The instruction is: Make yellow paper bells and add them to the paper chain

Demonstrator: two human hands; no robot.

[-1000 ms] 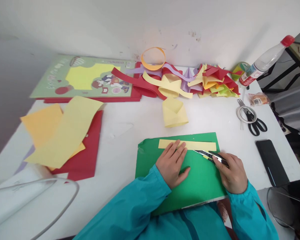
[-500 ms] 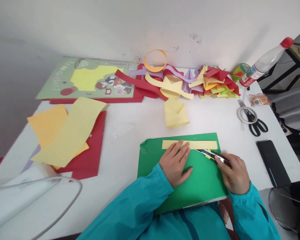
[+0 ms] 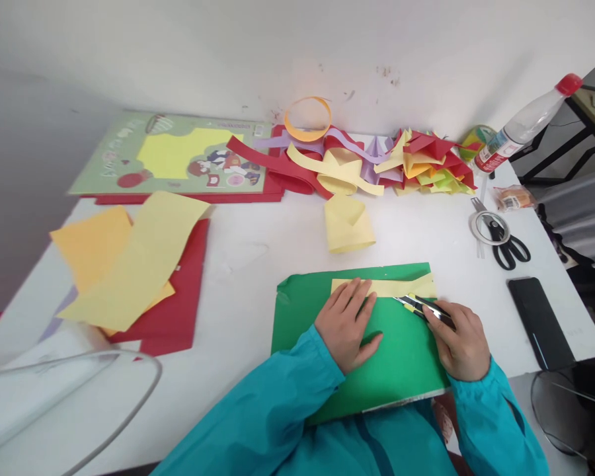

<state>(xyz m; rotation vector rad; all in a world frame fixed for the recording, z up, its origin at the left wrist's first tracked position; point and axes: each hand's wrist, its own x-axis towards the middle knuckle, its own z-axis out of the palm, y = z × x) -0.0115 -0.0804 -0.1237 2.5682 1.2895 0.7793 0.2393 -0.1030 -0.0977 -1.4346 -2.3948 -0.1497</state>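
Observation:
My left hand (image 3: 346, 328) lies flat with its fingers spread, the fingertips pressing on the left part of a pale yellow paper strip (image 3: 387, 288). The strip rests on a green board (image 3: 337, 387), its right end bent up a little. In my right hand (image 3: 462, 340) is a utility knife (image 3: 420, 306), gripped between thumb and fingers. Its blade points left and sits at the lower edge of the strip, just right of my left fingertips. Beyond the board stands a folded pale yellow paper loop (image 3: 350, 228).
Paper loops and folded shapes (image 3: 426, 165) line the wall. Scissors (image 3: 510, 251), a tape roll (image 3: 477, 227), a black phone (image 3: 540, 324) and a plastic bottle (image 3: 530, 122) are on the right. At left lie yellow sheets (image 3: 139, 264), red paper (image 3: 188, 311) and a green printed pad (image 3: 109, 152).
The strip has slid slightly right and its right end has lifted and bent. My right hand and the knife have shifted a little; my left hand stays almost in place.

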